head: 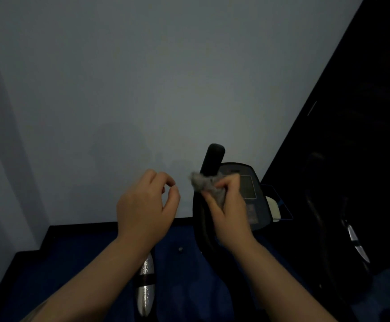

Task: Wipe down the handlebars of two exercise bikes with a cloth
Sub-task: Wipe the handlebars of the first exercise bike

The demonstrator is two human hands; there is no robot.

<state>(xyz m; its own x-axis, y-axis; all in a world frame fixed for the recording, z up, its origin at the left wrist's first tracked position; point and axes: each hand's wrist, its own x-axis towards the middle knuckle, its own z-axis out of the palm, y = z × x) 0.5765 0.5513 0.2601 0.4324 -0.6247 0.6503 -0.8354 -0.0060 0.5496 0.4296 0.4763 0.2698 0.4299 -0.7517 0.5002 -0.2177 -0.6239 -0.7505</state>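
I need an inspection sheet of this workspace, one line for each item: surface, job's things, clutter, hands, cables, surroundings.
Surface: dark blue floor with a black border along the wall.
Job's things: grey cloth bunched against the black handlebar; the bike's console sits behind it.
Clutter: small speck on the floor; what it is cannot be told.
Hands: right hand grips the cloth; left hand is empty, fingers curled, touching nothing.
Cables: nothing seen.
Surroundings: plain grey wall; silver grip low in view; second dark machine at right, unclear.
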